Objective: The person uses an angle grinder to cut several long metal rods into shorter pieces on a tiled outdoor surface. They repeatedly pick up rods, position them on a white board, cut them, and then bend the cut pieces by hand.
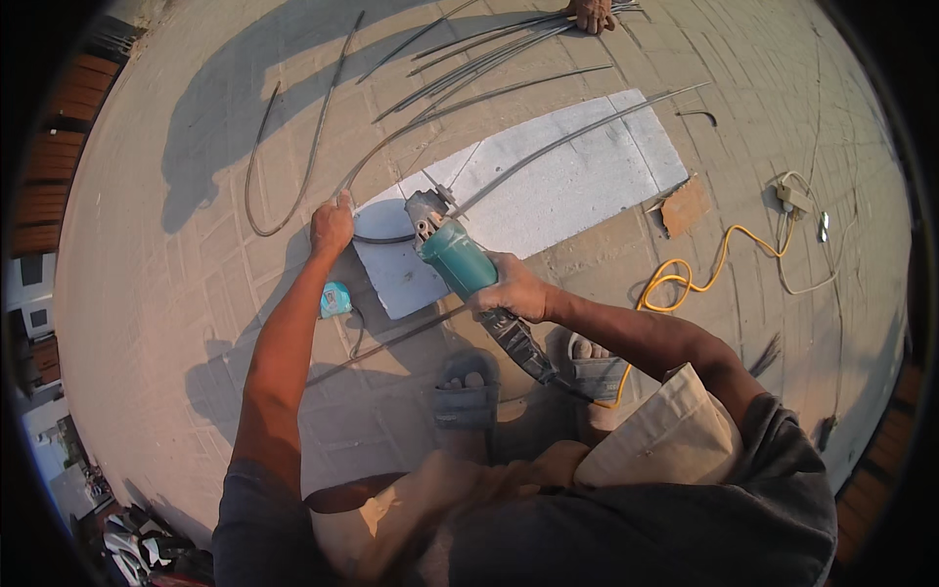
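Holding one grinder (pixel 460 260) and one bent rod (pixel 381 240).

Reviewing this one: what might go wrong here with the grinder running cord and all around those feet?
The left hand grips a dark rod near the angle grinder's head, so a slip might injure it. Only the right hand holds the grinder, so a kick could be hard to control. The yellow cord lies loosely looped near open-toed sandals and might snag a foot.
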{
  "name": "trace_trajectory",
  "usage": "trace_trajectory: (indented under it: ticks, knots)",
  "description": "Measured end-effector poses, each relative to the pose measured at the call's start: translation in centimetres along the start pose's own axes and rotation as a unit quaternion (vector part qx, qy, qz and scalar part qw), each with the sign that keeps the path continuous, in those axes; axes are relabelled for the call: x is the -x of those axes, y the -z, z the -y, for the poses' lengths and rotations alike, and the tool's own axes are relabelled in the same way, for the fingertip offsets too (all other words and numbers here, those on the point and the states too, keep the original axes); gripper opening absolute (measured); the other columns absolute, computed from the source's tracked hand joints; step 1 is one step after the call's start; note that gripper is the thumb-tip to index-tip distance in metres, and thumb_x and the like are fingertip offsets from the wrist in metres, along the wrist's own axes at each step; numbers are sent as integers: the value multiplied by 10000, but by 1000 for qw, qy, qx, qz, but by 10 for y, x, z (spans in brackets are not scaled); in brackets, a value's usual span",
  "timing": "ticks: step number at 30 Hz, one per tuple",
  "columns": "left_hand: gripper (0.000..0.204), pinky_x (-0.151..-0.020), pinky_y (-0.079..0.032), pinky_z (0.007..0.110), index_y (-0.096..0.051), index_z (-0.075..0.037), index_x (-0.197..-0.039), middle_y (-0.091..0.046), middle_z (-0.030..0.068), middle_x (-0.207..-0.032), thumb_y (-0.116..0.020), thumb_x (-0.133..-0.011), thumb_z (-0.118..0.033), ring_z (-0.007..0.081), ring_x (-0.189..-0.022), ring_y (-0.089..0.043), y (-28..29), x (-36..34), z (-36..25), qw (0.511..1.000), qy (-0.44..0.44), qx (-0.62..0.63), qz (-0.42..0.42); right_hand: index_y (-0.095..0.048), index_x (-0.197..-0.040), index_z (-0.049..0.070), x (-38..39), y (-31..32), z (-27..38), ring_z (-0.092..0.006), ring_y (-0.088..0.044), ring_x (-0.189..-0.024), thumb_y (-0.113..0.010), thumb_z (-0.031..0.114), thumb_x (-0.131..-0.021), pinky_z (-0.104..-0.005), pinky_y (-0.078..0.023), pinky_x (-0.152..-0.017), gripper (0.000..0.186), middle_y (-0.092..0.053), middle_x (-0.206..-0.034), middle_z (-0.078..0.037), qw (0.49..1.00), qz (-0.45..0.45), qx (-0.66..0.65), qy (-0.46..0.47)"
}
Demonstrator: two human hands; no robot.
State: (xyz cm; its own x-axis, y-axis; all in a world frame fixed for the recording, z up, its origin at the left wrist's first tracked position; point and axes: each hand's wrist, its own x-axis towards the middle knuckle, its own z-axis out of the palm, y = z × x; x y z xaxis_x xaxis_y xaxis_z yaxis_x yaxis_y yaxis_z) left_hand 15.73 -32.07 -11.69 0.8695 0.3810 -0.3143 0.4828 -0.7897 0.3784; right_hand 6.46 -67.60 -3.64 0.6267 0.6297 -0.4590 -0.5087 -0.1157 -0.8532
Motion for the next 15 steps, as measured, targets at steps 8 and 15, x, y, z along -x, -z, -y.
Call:
trace_trajectory:
  ticks: [8,15]
  knots:
    - [715,-994,-453,510,-672,122,-1068,-622,388,-1125,-402,-1002,-537,514,-1113,-599,1,-5,4,1000,3,-12,-28,-559,-1113,-125,-3,-6,3,-155,-619,-702,-752,186,-692,-294,-524,-590,557,-636,-843,-109,999,-16,33,-9]
    - [692,-986,-458,508,-676,126,-1048,-631,393,-1083,-402,-1012,-509,515,-1090,-607,3,-6,7,999,-21,-34,-23,-595,-1048,-95,-3,-9,8,-142,-601,-714,-744,176,-704,-283,-521,-645,462,-634,-834,-94,999,7,-37,6]
